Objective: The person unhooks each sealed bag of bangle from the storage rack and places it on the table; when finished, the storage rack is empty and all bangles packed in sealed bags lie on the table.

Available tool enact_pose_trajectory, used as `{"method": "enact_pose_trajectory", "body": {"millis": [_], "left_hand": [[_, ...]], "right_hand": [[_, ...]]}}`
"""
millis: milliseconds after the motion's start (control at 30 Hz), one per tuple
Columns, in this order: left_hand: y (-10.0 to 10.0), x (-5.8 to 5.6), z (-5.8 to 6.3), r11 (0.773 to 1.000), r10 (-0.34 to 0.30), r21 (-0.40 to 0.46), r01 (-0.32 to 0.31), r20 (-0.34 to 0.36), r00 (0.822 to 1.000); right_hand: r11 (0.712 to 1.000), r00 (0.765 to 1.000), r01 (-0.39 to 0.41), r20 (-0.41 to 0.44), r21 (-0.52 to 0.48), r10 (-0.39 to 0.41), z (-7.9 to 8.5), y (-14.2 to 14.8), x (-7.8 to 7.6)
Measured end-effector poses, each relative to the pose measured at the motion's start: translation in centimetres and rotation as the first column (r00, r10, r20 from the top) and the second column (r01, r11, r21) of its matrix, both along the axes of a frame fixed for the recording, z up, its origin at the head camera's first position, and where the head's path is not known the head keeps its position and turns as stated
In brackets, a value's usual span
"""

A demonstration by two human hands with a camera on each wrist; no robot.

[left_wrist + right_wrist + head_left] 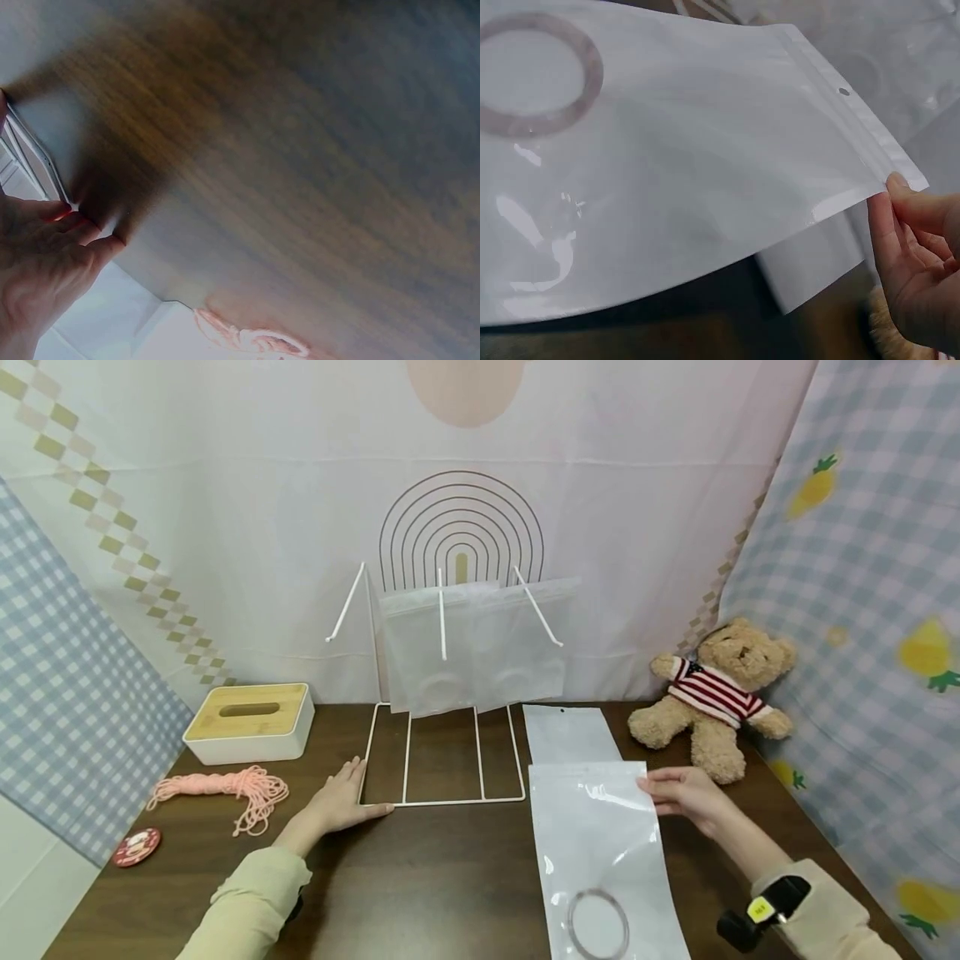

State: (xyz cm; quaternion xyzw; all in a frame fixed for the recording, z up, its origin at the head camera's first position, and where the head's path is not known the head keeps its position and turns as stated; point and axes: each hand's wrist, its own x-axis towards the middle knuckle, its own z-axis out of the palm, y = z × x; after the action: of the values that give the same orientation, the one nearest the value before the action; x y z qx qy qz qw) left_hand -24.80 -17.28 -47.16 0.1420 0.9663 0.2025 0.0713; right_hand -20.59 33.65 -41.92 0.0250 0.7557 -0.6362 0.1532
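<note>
My right hand (686, 797) pinches the top right corner of a white zip bag (600, 835). A round pinkish ring (597, 924) shows in the bag's lower part, and in the right wrist view a small hole marks its top strip. Under its upper end lies another pale bag (570, 732) on the table. My left hand (341, 797) rests at the front left corner of a white wire rack (457, 802), fingers spread along its base. Two translucent bags (427, 652) hang from the rack's prongs, each with a faint ring shape.
On the left stand a tissue box (247, 722) with a wooden lid, a bundle of pink cord (225, 785) and a red round disc (137, 847). A teddy bear (720, 693) in a striped sweater sits at the back right. Patterned cloth (300, 510) closes off the back and sides.
</note>
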Motion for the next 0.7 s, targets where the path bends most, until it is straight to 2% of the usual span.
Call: {"method": "enact_pose_trajectory", "body": {"millis": [167, 433, 533, 700], "left_hand": [[0.0, 0.1, -0.1, 1.000, 0.004, -0.005, -0.004, -0.002, 1.000], [0.0, 0.0, -0.1, 1.000, -0.001, 0.003, 0.001, -0.005, 1.000], [0.0, 0.0, 0.0, 1.000, -0.005, 0.001, 0.005, -0.004, 1.000], [0.1, 0.0, 0.1, 1.000, -0.008, 0.000, 0.008, -0.006, 1.000]], "right_hand": [[0.993, 0.995, -0.067, 0.078, 0.096, 0.059, -2.3, 0.0, 1.0], [0.966, 0.960, -0.225, 0.200, 0.127, 0.197, -3.2, 0.5, 2.3], [0.953, 0.951, -0.255, 0.221, 0.163, 0.217, -3.3, 0.7, 2.5], [0.918, 0.961, -0.248, 0.198, 0.309, 0.193, -3.3, 0.6, 2.8]]}}
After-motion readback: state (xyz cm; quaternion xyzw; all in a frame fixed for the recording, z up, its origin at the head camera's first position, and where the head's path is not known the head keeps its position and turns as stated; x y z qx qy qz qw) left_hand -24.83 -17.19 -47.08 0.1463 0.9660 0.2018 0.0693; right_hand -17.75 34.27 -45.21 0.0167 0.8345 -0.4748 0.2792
